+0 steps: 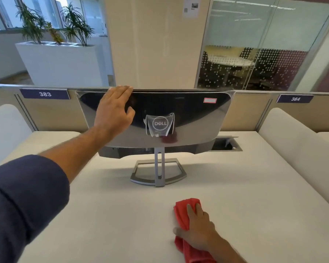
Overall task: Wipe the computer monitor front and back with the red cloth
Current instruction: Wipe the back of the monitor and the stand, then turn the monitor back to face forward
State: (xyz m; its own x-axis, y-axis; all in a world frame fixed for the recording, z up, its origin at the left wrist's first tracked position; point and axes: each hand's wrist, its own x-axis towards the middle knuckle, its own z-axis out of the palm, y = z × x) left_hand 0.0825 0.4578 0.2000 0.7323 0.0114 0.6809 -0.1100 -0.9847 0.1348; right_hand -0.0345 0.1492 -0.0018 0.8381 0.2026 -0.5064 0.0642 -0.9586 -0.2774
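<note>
Monitor [179,114]: stood on the white desk [103,215] with its glossy back turned to the camera; carried on a thin stand [159,168]; the screen side is hidden.
Left hand [113,109]: laid flat on the upper back, fingers straight and reaching the top edge; nothing is gripped.
Right hand [197,226]: pressed down on the red cloth [184,234], which lies on the desk well in front of the stand; the fingers seem only loosely curled over it, though blur makes this uncertain.
Risk: the monitor could be tipped or slid on its narrow base if it is pushed hard; fingerprints may be left on the gloss by the bare palm; the cloth could be dragged loose if it is lifted carelessly.
</note>
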